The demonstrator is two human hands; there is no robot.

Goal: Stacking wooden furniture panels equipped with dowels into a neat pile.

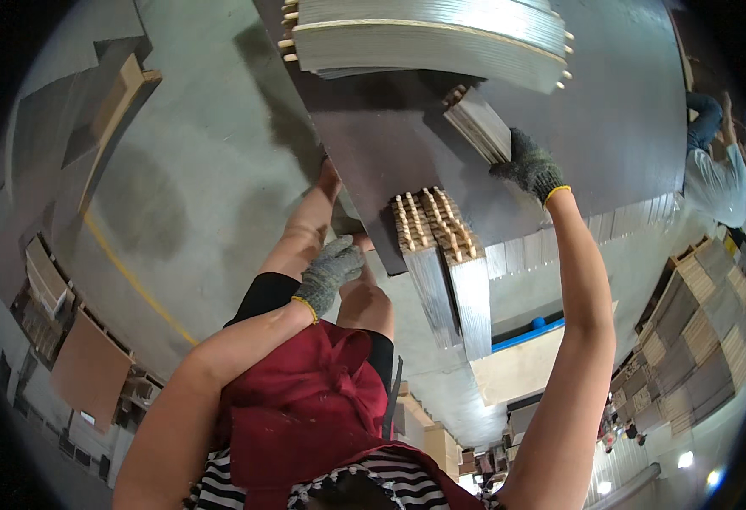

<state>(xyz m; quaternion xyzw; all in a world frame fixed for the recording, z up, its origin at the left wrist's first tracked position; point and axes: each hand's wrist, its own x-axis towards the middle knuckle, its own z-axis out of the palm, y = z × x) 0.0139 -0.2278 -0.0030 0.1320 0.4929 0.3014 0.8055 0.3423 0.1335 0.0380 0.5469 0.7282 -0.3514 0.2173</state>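
I am gripping the small board stack [479,127] by its near end over the desk [619,127] with my right fingers [523,151], boards possibly splaying if my hold loosens; my left fingers [347,255] I cannot read.

Even, moderately bright light fills the view; lamps [686,460] burn out white at lower right, the top boards [441,38] glare silver, and soft shadows lie on the floor [220,212]. Straight edges bend toward the black rim, where detail softens.
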